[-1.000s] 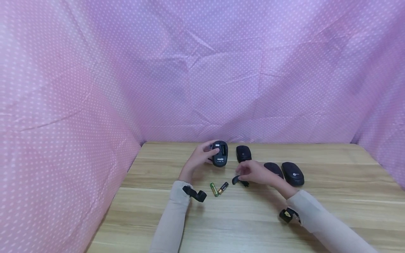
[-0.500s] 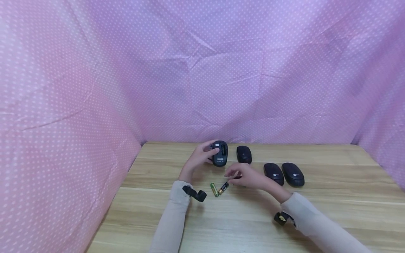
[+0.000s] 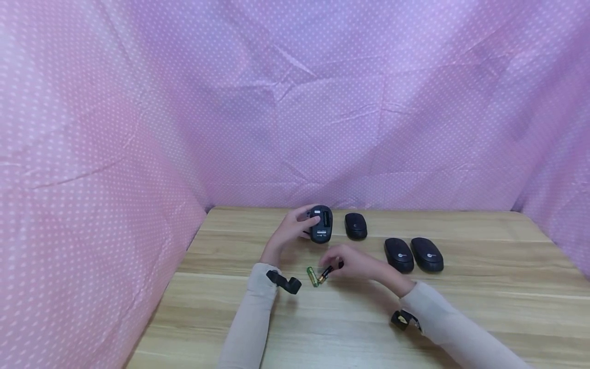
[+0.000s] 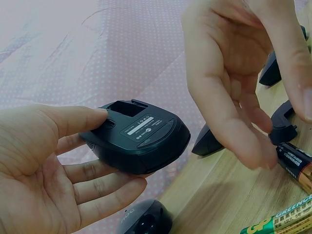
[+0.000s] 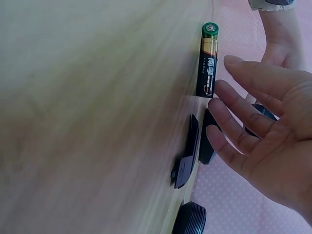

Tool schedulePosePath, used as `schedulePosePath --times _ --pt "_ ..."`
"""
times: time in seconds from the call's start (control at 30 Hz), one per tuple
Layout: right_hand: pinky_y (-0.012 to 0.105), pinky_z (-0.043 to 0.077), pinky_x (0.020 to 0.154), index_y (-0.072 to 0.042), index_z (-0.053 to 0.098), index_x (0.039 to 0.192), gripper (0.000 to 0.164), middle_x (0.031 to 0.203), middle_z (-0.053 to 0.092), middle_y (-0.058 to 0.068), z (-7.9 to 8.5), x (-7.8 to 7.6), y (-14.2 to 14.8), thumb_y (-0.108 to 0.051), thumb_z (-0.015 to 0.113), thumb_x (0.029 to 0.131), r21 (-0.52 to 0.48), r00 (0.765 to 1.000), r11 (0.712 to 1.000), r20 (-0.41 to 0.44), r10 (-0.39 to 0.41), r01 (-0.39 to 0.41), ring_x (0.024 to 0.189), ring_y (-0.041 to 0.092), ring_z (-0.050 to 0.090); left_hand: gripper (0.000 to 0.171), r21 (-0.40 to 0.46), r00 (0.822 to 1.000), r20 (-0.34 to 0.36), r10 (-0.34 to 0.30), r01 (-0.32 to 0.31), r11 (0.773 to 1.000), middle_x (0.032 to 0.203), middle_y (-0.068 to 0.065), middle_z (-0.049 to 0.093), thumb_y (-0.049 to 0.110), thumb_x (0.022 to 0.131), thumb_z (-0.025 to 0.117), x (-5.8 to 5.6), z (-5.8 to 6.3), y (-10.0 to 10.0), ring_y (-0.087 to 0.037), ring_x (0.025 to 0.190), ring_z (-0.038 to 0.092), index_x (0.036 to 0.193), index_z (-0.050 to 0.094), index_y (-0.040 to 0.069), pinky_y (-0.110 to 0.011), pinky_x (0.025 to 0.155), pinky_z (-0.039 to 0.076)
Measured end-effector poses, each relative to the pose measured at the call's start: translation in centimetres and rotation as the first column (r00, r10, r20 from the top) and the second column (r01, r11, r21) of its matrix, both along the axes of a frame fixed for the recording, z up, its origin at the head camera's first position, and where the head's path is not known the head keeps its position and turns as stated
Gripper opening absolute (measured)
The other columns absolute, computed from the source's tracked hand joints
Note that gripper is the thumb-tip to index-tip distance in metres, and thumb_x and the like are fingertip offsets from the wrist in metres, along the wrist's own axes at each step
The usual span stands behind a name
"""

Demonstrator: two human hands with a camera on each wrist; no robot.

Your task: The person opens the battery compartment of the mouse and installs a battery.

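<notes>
My left hand (image 3: 295, 225) holds a black computer mouse (image 3: 321, 224) with its underside up, thumb on the base and fingers beneath. In the left wrist view, the mouse's battery slot (image 4: 124, 108) is uncovered and looks hollow. My right hand (image 3: 352, 264) is low over the table, spread beside a black-and-copper battery (image 5: 205, 78). Its fingertips are close to that battery; I cannot tell whether they touch. A green battery (image 3: 312, 277) lies with one end by the black one. A black battery cover (image 5: 185, 163) lies close to the right hand.
One black mouse (image 3: 356, 226) stands at the back of the wooden table (image 3: 332, 328). Two more, a mouse (image 3: 399, 255) and another mouse (image 3: 427, 254), are side by side to the right. A pink dotted cloth (image 3: 295, 128) hangs behind the table.
My right hand has moved left and toward me, away from the battery cover, to the black-and-copper battery. The left hand keeps the mouse in nearly the same place.
</notes>
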State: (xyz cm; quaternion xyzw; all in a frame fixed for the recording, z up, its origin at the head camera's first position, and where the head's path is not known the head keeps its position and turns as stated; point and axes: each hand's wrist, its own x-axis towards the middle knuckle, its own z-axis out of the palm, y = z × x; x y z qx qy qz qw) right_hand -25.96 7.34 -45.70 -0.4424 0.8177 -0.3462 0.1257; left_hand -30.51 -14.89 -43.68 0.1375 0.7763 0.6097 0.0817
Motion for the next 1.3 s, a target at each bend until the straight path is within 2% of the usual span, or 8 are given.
schedulePosePath --times 0.2,0.5,0.77,1.1,1.3 --pt "0.032 0.060 0.080 -0.004 0.075 0.106 0.026 0.101 0.075 0.007 0.0 -0.1 -0.3 0.003 0.078 0.082 0.026 1.000 1.000 0.025 0.008 -0.008 0.089 0.015 0.067 0.048 0.001 1.000 0.000 0.003 -0.003 1.000 0.132 -0.023 0.064 0.019 0.100 0.065 0.0 0.0 0.1 -0.020 0.079 0.071 0.147 0.056 0.014 -0.035 0.072 0.064" --pt "0.024 0.056 0.080 -0.007 0.077 0.106 0.028 0.102 0.075 0.003 -0.1 -0.1 -0.8 0.003 0.079 0.080 0.090 0.999 0.995 0.037 -0.038 0.034 0.092 0.010 0.066 0.048 0.015 1.000 0.010 -0.005 0.005 1.000 0.131 -0.024 0.065 0.019 0.100 0.066 -0.1 -0.1 0.2 -0.019 0.078 0.071 0.147 0.055 0.014 -0.035 0.073 0.064" --pt "0.023 0.054 0.079 -0.008 0.077 0.105 0.032 0.099 0.072 0.000 -0.3 -0.2 -1.3 0.004 0.081 0.076 0.115 0.998 0.993 -0.066 -0.021 0.029 0.089 0.009 0.061 0.050 0.022 1.000 0.003 -0.019 0.019 1.000 0.131 -0.026 0.064 0.018 0.100 0.065 -0.4 -0.2 0.2 -0.019 0.077 0.071 0.148 0.053 0.010 -0.037 0.072 0.064" --pt "0.021 0.049 0.077 -0.011 0.080 0.092 0.022 0.091 0.070 -0.004 0.0 0.0 -1.4 0.002 0.082 0.076 0.138 0.995 0.990 -0.099 -0.017 0.031 0.086 0.007 0.057 0.049 0.006 1.000 0.017 -0.015 0.015 1.000 0.132 -0.025 0.064 0.017 0.101 0.064 -0.5 0.0 0.2 -0.018 0.077 0.070 0.148 0.053 0.011 -0.036 0.072 0.064" --pt "0.021 0.050 0.078 -0.011 0.079 0.090 0.020 0.090 0.070 -0.004 0.1 0.0 -1.4 0.003 0.082 0.076 0.144 0.994 0.989 -0.113 -0.015 0.031 0.086 0.006 0.058 0.048 -0.011 0.999 0.039 -0.002 0.002 1.000 0.131 -0.024 0.064 0.019 0.101 0.065 -0.2 0.3 0.2 -0.019 0.082 0.070 0.147 0.054 0.013 -0.035 0.073 0.063"
